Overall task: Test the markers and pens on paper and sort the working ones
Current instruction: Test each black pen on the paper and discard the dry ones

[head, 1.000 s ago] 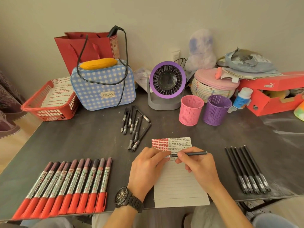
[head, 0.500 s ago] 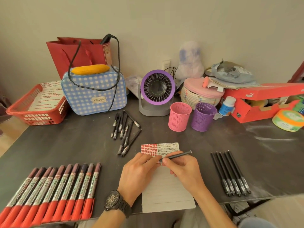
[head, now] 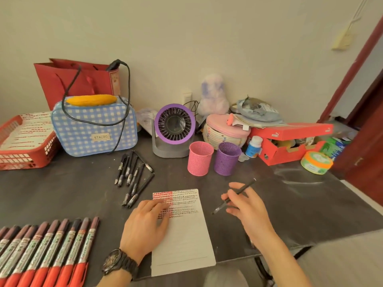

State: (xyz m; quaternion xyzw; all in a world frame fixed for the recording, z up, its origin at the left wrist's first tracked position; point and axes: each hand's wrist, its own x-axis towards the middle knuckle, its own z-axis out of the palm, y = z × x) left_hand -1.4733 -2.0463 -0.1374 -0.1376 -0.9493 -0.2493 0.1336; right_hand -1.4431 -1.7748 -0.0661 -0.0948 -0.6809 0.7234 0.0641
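A lined paper sheet point(head: 186, 235) lies at the table's front edge, its top rows filled with red and black test marks. My left hand point(head: 145, 224) rests flat on the sheet's left side. My right hand point(head: 246, 208) is lifted to the right of the sheet and pinches a thin black pen point(head: 236, 194), tip pointing down-left. A loose pile of black pens point(head: 132, 177) lies beyond the paper on the left. A row of red markers point(head: 47, 255) lies at the front left. A pink cup point(head: 200, 158) and a purple cup point(head: 227, 158) stand behind the paper.
Along the back stand a red basket point(head: 24, 160), a blue checked bag point(head: 93, 129), a purple fan point(head: 175, 131), a pink-lidded woven box point(head: 226, 133), a red shoebox point(head: 290, 143) and a green tub point(head: 316, 162). A door frame is at the right.
My right hand has lifted the black pen off the paper and swung it to the right. The view has turned right, and the row of black pens at the right is out of sight.
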